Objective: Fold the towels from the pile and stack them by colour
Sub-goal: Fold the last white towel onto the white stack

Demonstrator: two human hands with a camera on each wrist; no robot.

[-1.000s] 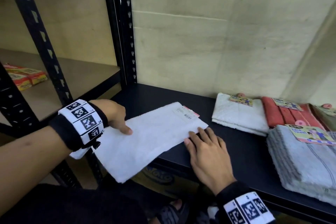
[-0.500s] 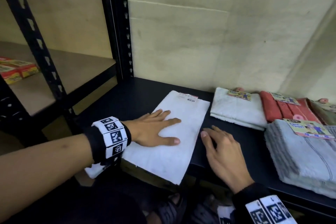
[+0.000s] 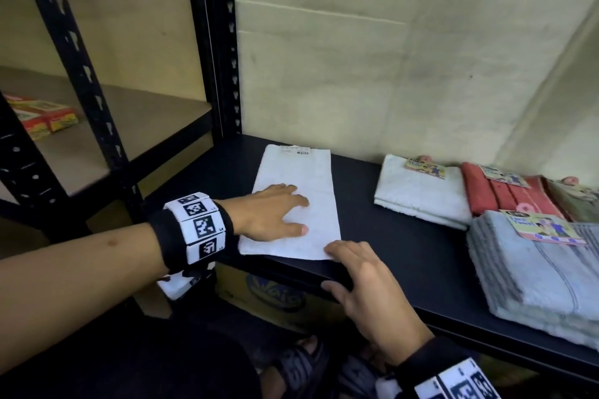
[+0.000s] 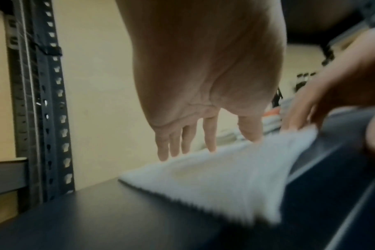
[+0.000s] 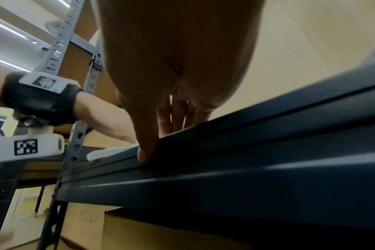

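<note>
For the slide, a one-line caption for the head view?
Left hand presses flat on a white towel on the black shelf; right hand touches its near corner.

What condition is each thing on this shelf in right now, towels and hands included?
White towel: laid flat, lengthwise, tag at far end.
Left hand: flat, pressing on it.
Right hand: fingers at its near corner.
Folded white towel: set aside.
Red towels: folded.
Grey towels: folded, stacked.

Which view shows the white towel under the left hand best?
Head view: the whole white towel lies flat on the black shelf, label at its far end, left hand pressing on it. Left wrist shows it close but blurred. Right wrist shows only its near edge.
</note>
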